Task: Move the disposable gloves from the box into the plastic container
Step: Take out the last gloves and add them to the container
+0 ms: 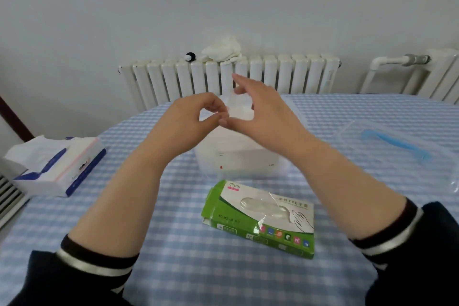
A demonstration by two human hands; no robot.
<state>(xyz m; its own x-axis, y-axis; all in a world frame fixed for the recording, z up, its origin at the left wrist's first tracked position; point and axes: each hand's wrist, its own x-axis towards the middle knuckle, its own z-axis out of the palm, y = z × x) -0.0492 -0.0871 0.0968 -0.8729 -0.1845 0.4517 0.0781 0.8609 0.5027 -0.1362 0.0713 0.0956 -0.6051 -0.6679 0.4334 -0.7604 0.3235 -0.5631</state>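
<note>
The green and white glove box (260, 218) lies flat on the checked tablecloth, close to me, with its film window torn open. Behind it stands the translucent plastic container (238, 159), showing white contents inside. Both hands are raised just above the container. My left hand (196, 119) has thumb and forefinger curled into a ring, pinching the edge of a pale wad of disposable gloves (242, 109). My right hand (263, 112) holds the same wad between its thumb and fingers, with the index finger pointing up. The wad is partly hidden by both hands.
A clear lid with a blue handle (395, 144) lies at the right on the table (173, 243). An open tissue pack (57, 166) sits at the left edge. A white radiator (228, 77) with a cloth on top stands behind the table.
</note>
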